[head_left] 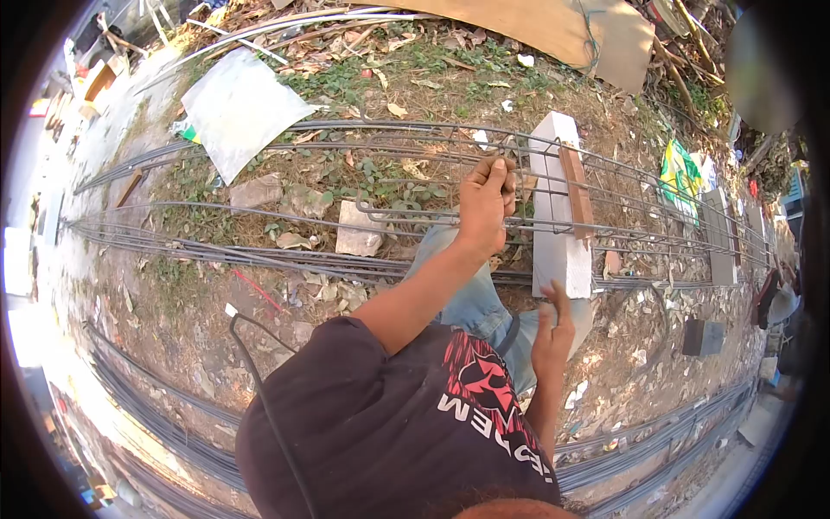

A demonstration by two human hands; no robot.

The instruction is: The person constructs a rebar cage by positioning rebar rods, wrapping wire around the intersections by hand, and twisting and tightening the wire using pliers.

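Observation:
My left hand (486,203) is raised over a cage of thin steel reinforcing bars (415,214), its thumb and fingers pinched together. Whatever lies between those fingertips is too small to make out. Just to its right, a long pale block (562,255) runs under the bars, with a reddish-brown strip (577,192) lying along it among the rods. My right hand (553,337) is lower, near the block's closer end, with fingers apart and nothing visible in them. Square bent stirrups link the bars around the block.
A clear plastic sheet (246,108) lies over the bars at left. Bundled rods (164,402) stretch along the lower left. Another pale block (719,238) props the cage at right, near a dark block (703,337). A brown board (527,30) lies at the back.

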